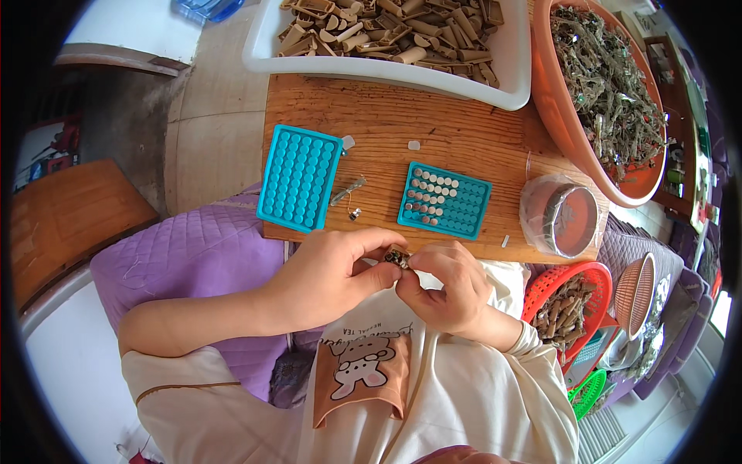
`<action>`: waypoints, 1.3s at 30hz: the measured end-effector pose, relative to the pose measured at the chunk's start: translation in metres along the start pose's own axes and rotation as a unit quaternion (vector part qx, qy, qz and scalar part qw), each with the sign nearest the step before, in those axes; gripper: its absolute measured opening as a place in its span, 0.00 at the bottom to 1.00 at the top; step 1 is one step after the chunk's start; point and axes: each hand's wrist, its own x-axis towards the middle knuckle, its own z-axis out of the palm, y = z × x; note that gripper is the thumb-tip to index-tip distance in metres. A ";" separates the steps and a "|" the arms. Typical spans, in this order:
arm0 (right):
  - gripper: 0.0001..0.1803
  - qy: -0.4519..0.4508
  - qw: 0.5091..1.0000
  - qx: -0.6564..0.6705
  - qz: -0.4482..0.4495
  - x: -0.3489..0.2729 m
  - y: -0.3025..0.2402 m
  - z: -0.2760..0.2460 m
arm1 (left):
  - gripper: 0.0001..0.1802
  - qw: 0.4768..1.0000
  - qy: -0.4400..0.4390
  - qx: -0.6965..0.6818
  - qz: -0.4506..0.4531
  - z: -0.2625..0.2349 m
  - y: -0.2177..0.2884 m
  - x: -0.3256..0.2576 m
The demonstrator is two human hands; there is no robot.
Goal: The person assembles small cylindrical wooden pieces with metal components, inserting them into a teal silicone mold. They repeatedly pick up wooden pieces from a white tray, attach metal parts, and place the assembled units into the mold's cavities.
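I take the wooden board point(433, 131) across my lap as my landmark. Off its left edge lies the purple quilted cushion point(193, 255), under my left forearm. On the board's left part sits a teal moulded tray point(300, 177) whose round pockets look empty. Just right of that tray lie a thin wiry scrap point(349, 190) and a tiny metal bit point(355, 214).

At the board's near edge my left hand point(328, 278) is curled narrow, thumb and forefinger pinching one side of a small dark metal piece point(397, 256). My right hand point(444, 288) meets it from the other side, fingers bent close and pinching the same piece, so both hands hold it between them, just over the board's near rim and above my cream shirt.

Beyond my hands, at the board's middle, lies a second teal tray point(444, 201), its far rows filled with small round silver discs, its near rows bare. At the board's far edge stands a white tub point(510, 77) heaped with tan tube-shaped pieces. On the board's right end stands a round container wrapped in clear plastic point(563, 216). Past the right edge are a large orange basin point(553, 100) of tangled grey-green metal scraps and, nearer me, a red basket point(591, 271) holding brown sticks.
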 end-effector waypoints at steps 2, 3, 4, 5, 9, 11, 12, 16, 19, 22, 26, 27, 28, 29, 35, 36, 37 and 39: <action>0.17 -0.010 1.000 0.009 0.004 0.001 0.001 0.000 | 0.14 1.000 0.006 0.030 -0.002 -0.001 0.000 0.001; 0.16 -0.015 1.000 0.014 0.007 0.001 0.002 0.000 | 0.14 1.000 0.008 0.026 -0.008 -0.001 -0.002 0.002; 0.16 -0.022 1.000 0.018 0.007 0.002 0.003 0.001 | 0.14 1.000 0.011 0.022 -0.014 -0.001 -0.005 0.003; 0.16 -0.028 0.999 0.023 0.008 0.002 0.004 0.002 | 0.14 1.000 0.015 0.018 -0.021 0.000 -0.007 0.003; 0.14 -0.070 0.996 0.038 0.035 0.005 0.005 0.001 | 0.14 0.992 0.024 0.121 -0.024 -0.002 0.000 0.003; 0.15 -0.116 0.988 0.061 0.084 0.006 0.005 -0.003 | 0.14 0.989 0.024 0.148 -0.011 -0.002 -0.004 0.005; 0.15 -0.138 0.982 0.072 0.108 0.007 0.004 -0.005 | 0.14 0.988 0.025 0.155 0.011 -0.002 -0.005 0.005; 0.19 -0.231 0.944 0.095 0.218 0.029 0.001 -0.015 | 0.13 0.979 0.022 0.196 0.056 -0.001 -0.005 0.003; 0.25 -0.273 0.930 0.078 0.234 0.043 0.008 -0.020 | 0.12 0.980 -0.021 0.199 0.025 -0.003 0.000 0.002; 0.27 -0.272 0.921 0.180 0.213 0.053 0.021 -0.025 | 0.12 0.998 -0.059 0.018 -0.020 -0.006 0.006 0.000; 0.20 -0.230 0.938 0.209 0.155 0.081 0.050 -0.029 | 0.12 0.976 -0.052 -0.209 -0.035 -0.014 0.015 -0.002; 0.18 -0.177 0.949 0.169 0.201 0.091 0.056 -0.027 | 0.12 0.978 -0.046 -0.202 -0.026 -0.015 0.017 -0.002; 0.17 -0.124 0.953 0.130 0.242 0.102 0.064 -0.023 | 0.12 0.979 -0.047 -0.196 -0.026 -0.014 0.016 -0.002; 0.16 -0.098 0.970 0.045 0.220 0.116 0.076 -0.021 | 0.12 0.980 -0.051 -0.189 -0.025 -0.014 0.014 -0.001; 0.07 -0.069 0.901 -0.417 0.094 0.174 0.160 -0.013 | 0.12 0.982 -0.075 -0.168 -0.032 -0.010 0.011 -0.001; 0.08 -0.096 0.883 -0.445 0.115 0.177 0.168 -0.011 | 0.12 0.983 -0.080 -0.160 -0.040 -0.010 0.013 -0.001; 0.10 -0.127 0.864 -0.469 0.133 0.182 0.173 -0.007 | 0.12 0.984 -0.078 -0.156 -0.035 -0.010 0.012 -0.002; 0.11 -0.194 0.836 -0.483 0.175 0.187 0.177 -0.004 | 0.12 0.986 -0.077 -0.146 -0.025 -0.010 0.009 0.000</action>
